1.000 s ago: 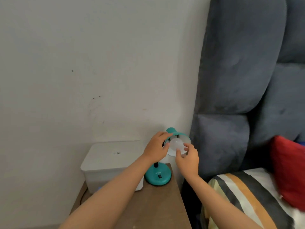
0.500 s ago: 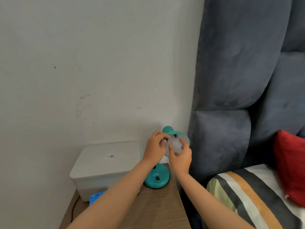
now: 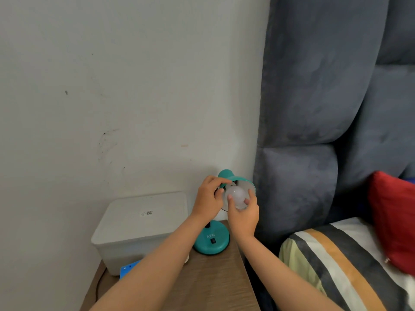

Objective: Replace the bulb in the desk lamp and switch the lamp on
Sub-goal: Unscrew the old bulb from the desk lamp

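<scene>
Right hand (image 3: 243,215) regripped; fingers (image 3: 230,198) cup bulb (image 3: 235,195); left hand (image 3: 208,198) grips lamp shade (image 3: 244,181).

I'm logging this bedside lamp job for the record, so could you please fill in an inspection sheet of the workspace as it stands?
Surface: wooden bedside table, against the wall.
Job's things: teal desk lamp stands on the table, shade tilted toward the camera; white bulb in the shade's mouth, unlit; black switch on the base.
Clutter: lidded white box left of the lamp; blue item in front of it, partly hidden.
Hands: left hand holds the shade's rim; right hand grips the bulb.
Cables: dark cable at the table's left edge.
Surroundings: grey padded headboard, striped pillow, red cushion.
</scene>
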A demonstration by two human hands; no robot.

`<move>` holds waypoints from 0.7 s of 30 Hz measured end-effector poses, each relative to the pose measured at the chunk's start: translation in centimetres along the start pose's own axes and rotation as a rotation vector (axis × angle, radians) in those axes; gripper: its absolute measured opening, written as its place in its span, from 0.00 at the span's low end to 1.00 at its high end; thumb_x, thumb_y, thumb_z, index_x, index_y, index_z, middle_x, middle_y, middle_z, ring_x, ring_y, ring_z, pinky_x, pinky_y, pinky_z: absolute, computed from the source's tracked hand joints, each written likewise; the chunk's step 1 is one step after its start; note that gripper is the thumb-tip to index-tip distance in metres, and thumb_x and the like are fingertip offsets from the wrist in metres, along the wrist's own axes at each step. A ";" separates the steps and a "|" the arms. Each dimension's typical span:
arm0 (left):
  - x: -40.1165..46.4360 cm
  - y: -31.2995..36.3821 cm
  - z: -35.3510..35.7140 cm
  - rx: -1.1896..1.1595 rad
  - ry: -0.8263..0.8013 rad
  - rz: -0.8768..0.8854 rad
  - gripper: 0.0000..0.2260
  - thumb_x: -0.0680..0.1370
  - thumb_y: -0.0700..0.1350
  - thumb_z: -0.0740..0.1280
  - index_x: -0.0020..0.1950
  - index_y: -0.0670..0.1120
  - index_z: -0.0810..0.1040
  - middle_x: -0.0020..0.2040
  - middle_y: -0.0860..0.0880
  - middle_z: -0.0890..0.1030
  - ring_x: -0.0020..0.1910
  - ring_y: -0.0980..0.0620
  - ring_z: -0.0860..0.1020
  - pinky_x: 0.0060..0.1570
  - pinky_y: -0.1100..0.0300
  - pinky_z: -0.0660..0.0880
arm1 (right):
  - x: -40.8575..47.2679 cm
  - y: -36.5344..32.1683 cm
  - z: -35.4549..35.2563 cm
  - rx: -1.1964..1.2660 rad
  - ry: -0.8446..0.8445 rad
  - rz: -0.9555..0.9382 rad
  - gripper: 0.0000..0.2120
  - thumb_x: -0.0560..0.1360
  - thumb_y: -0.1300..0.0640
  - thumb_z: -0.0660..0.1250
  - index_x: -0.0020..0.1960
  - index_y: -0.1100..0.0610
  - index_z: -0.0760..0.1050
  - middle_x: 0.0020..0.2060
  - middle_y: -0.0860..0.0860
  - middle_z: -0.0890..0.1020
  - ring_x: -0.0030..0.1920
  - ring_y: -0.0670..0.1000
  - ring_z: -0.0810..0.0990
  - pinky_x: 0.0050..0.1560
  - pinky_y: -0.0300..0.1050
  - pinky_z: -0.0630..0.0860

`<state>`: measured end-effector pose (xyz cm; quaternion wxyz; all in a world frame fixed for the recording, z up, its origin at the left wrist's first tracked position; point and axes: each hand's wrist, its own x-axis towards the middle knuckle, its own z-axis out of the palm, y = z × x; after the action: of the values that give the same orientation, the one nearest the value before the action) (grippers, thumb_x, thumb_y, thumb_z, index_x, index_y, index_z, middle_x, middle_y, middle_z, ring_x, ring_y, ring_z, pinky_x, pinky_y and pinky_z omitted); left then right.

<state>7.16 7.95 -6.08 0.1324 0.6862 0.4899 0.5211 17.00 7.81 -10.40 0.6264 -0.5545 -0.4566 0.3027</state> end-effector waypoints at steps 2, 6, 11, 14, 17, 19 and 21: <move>0.1 -0.1 0.0 -0.007 -0.005 -0.006 0.16 0.74 0.31 0.61 0.53 0.48 0.80 0.52 0.46 0.77 0.51 0.53 0.76 0.52 0.78 0.68 | 0.2 -0.2 0.0 -0.046 -0.014 -0.050 0.26 0.72 0.54 0.70 0.68 0.55 0.67 0.61 0.58 0.73 0.44 0.45 0.74 0.48 0.41 0.73; 0.4 0.0 0.1 -0.026 -0.022 -0.058 0.16 0.74 0.31 0.62 0.52 0.48 0.80 0.53 0.47 0.76 0.52 0.55 0.76 0.51 0.80 0.67 | 0.0 0.7 -0.1 -0.208 -0.054 -0.258 0.23 0.70 0.61 0.71 0.64 0.51 0.71 0.65 0.54 0.67 0.59 0.52 0.74 0.50 0.41 0.74; 0.7 0.0 0.4 -0.030 -0.025 -0.101 0.15 0.74 0.31 0.63 0.51 0.48 0.80 0.53 0.46 0.76 0.51 0.54 0.75 0.50 0.82 0.66 | -0.2 0.7 0.3 -0.026 -0.015 -0.047 0.32 0.71 0.54 0.72 0.71 0.55 0.61 0.64 0.57 0.67 0.50 0.50 0.74 0.52 0.45 0.76; 0.6 0.0 0.3 -0.041 -0.023 -0.112 0.14 0.74 0.31 0.62 0.51 0.48 0.80 0.53 0.46 0.76 0.51 0.55 0.75 0.49 0.82 0.66 | 0.2 0.4 0.5 -0.039 -0.023 -0.032 0.27 0.72 0.56 0.71 0.68 0.55 0.66 0.62 0.59 0.70 0.50 0.51 0.75 0.53 0.46 0.77; 0.6 -0.1 0.3 -0.045 -0.029 -0.109 0.15 0.75 0.32 0.63 0.50 0.50 0.80 0.53 0.46 0.76 0.52 0.54 0.75 0.49 0.81 0.67 | 0.1 0.7 0.5 -0.063 -0.023 -0.119 0.25 0.69 0.66 0.70 0.64 0.52 0.72 0.64 0.57 0.66 0.62 0.55 0.72 0.62 0.46 0.72; 0.6 0.0 0.3 -0.049 -0.036 -0.108 0.15 0.75 0.32 0.63 0.50 0.50 0.80 0.54 0.47 0.76 0.52 0.54 0.75 0.49 0.79 0.68 | 0.0 0.8 0.5 -0.049 -0.005 -0.098 0.29 0.69 0.64 0.73 0.67 0.52 0.69 0.65 0.55 0.65 0.63 0.53 0.70 0.62 0.46 0.72; 0.5 -0.1 0.4 -0.053 -0.037 -0.107 0.15 0.75 0.32 0.62 0.50 0.50 0.80 0.54 0.47 0.76 0.53 0.54 0.75 0.49 0.77 0.68 | -0.1 0.6 0.6 0.007 0.026 0.001 0.33 0.69 0.56 0.73 0.70 0.54 0.63 0.64 0.56 0.66 0.60 0.54 0.73 0.59 0.50 0.75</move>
<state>7.43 8.53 -5.96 0.1875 0.6648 0.5094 0.5133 16.44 8.08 -11.07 0.6341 -0.5563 -0.4472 0.2974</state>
